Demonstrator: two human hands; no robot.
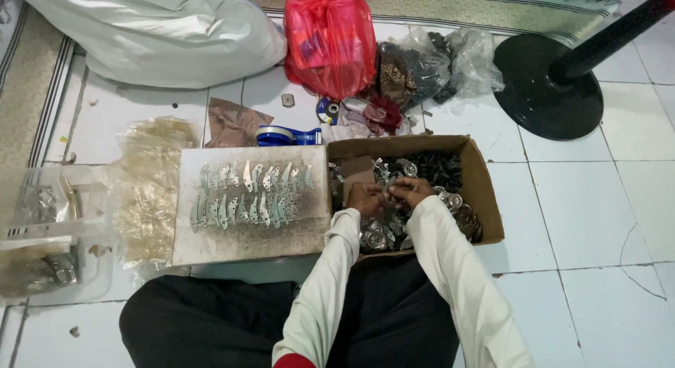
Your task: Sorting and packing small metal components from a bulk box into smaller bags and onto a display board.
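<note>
Both hands are found over the open cardboard box [485, 192], close together, the left hand [365, 198] and the right hand [410, 190] meeting at the fingertips. The fingers are curled inward, and a small metal piece [388, 188] appears to be pinched between them (its exact shape is too small to be made out, and which hand bears it cannot be told). Directly beneath and beyond the fingers, the box is seen well filled with loose metal parts [457, 206], shiny round ones nearer the wrists and darker ones at the far end.

Just left of the left fingers, touching the box's side, a flat speckled board [246, 238] is laid out. On it two rows of curved blade-shaped pieces [242, 196] are arranged side by side, the rows taking up only the upper half of the board; the lower half is bare.

Assessment: the work is judged to be partly done. Some pieces have been set out in order, while the large stock in the box has not yet been dealt with.

Farther left of the fingers, clear plastic bags [148, 192] and a plastic tray [42, 227] are noted. Beyond the fingers lie a blue tape dispenser [285, 136], a red plastic bag [329, 41] and a black round stand base [548, 87].
</note>
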